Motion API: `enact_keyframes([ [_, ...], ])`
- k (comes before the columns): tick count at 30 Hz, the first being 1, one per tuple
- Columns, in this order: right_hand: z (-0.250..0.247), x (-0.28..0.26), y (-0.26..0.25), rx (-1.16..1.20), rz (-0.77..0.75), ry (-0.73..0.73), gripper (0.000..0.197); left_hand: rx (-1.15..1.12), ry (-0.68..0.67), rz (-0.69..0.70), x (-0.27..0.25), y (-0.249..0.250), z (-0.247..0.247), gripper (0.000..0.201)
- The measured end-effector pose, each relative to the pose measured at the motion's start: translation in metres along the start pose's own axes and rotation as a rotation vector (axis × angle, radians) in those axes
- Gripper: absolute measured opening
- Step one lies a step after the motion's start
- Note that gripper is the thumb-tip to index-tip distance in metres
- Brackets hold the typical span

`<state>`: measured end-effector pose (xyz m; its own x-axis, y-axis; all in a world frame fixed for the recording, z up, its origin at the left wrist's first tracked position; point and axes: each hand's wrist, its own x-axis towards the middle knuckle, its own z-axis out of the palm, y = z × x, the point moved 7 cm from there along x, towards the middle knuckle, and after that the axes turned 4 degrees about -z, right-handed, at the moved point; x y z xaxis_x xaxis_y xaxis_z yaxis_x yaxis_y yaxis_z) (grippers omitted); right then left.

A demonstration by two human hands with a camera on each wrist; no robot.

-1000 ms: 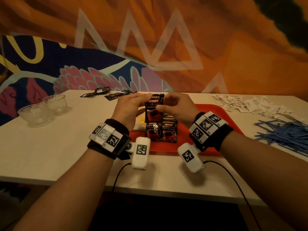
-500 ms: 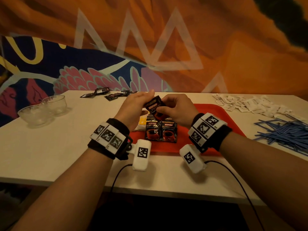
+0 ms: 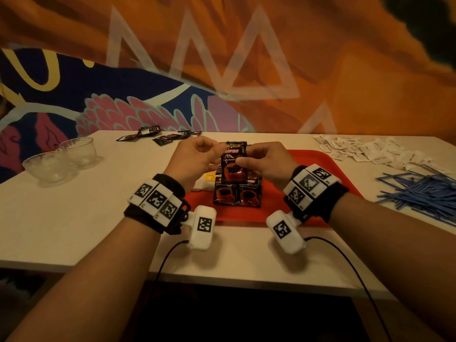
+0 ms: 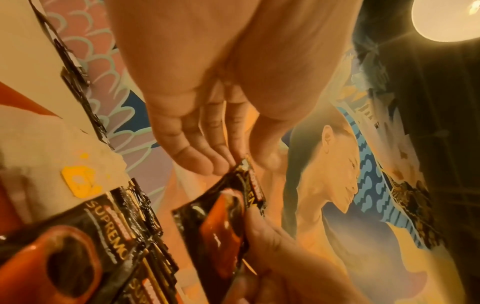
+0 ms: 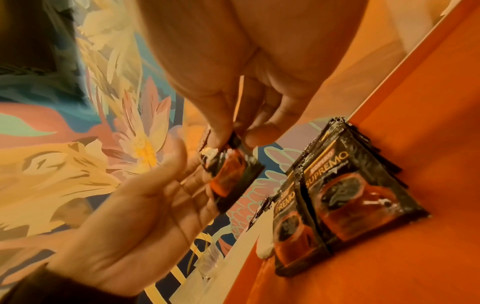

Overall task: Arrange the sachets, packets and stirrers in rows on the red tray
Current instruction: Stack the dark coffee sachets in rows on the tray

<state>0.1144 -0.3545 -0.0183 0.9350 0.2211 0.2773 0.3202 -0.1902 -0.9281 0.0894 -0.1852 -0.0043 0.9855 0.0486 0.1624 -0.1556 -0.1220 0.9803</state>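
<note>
My right hand (image 3: pixel 267 161) pinched the black coffee packet (image 3: pixel 234 161) upright above the red tray (image 3: pixel 320 169); my left hand (image 3: pixel 195 159) touched its top edge with relaxed fingers. Two packets (image 3: pixel 237 192) lay side by side near the tray's front edge.

On the held coffee packet (image 3: pixel 233 161), the second line of lettering is partly covered by the right hand (image 3: pixel 267 162). The packets on the red tray (image 3: pixel 318 164) overlap, so their count stays uncertain. White sachets (image 3: pixel 365 150) look too small to read.
</note>
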Motion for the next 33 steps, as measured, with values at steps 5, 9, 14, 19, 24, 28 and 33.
enact_keyframes([
  [5, 0.010, -0.004, 0.006, -0.116, 0.157, -0.127, 0.013, 0.183, -0.001, -0.081, 0.004, -0.015, -0.011, 0.011],
  [9, 0.008, -0.008, 0.006, -0.515, 0.137, -0.224, 0.006, 0.288, -0.044, -0.275, 0.005, -0.038, -0.017, 0.011],
  [14, -0.002, -0.013, 0.014, -0.621, 0.211, -0.212, 0.008, 0.395, -0.090, -0.384, 0.004, -0.053, -0.014, 0.010],
  [19, -0.009, -0.016, 0.022, -0.679, 0.298, -0.207, 0.019, 0.472, -0.094, -0.393, 0.009, -0.049, -0.010, 0.013],
  [24, -0.017, -0.015, 0.024, -0.722, 0.383, -0.181, 0.018, 0.525, -0.106, -0.403, 0.010, -0.048, -0.006, 0.015],
  [28, -0.018, -0.016, 0.024, -0.714, 0.403, -0.183, 0.014, 0.535, -0.104, -0.412, 0.010, -0.048, -0.006, 0.015],
  [33, -0.017, -0.019, 0.028, -0.676, 0.443, -0.189, 0.020, 0.538, -0.107, -0.420, 0.009, -0.047, -0.005, 0.014],
])
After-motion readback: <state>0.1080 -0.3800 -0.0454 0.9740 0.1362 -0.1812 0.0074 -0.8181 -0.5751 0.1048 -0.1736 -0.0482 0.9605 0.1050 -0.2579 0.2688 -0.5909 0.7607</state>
